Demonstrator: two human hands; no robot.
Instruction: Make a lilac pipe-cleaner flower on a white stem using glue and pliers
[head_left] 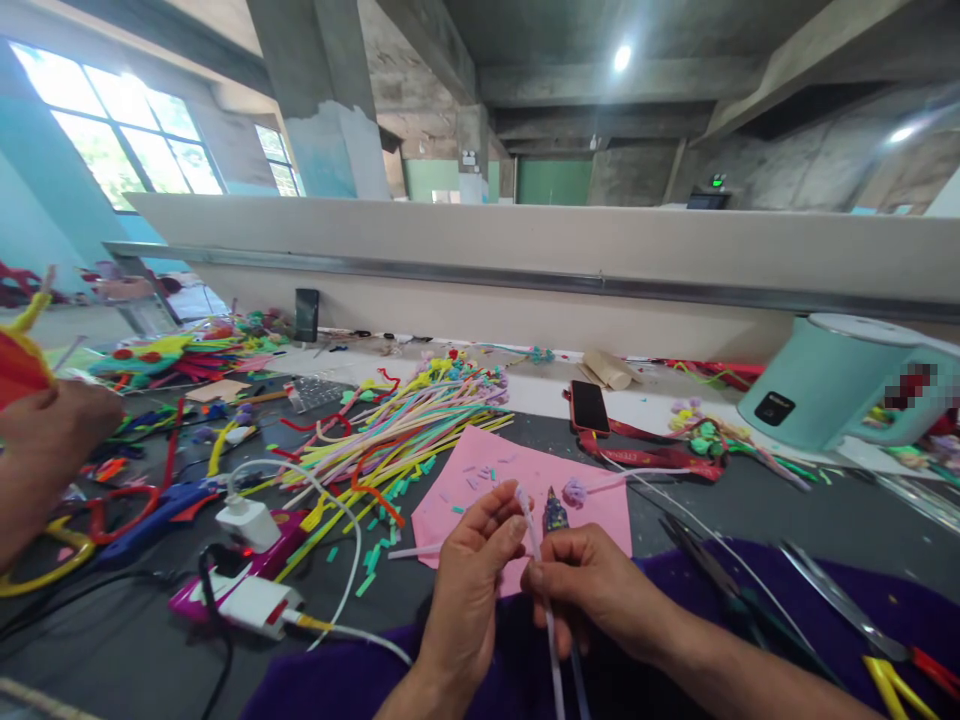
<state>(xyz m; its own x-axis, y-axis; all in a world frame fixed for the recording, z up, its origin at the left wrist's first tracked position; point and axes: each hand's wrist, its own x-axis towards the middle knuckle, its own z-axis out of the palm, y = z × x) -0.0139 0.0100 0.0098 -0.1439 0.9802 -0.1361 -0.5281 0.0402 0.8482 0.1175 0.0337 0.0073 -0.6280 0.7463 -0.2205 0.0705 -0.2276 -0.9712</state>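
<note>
A pale lilac pipe cleaner (553, 655) runs upright between my hands, its top end slightly bent. My right hand (600, 590) pinches it partway down between thumb and forefinger. The fingertips of my left hand (469, 580) close around its upper end. Just beyond my right hand, a tool with a pointed metal nozzle (554, 512), resembling a glue gun, points upward; its body is hidden, so I cannot tell whether the hand also grips it. Under both lies a pink sheet (457, 470) with small lilac and green clippings. A curled lilac pipe cleaner flower (576, 491) rests on it.
Left: a bundle of pipe cleaners (405, 425), a power strip (281, 535) with cables, and another person's hand (64, 430) holding something red and yellow. Right: a phone (589, 407), pliers (709, 560), scissors (847, 600) and a mint kettle (832, 390). A board (525, 240) stands behind.
</note>
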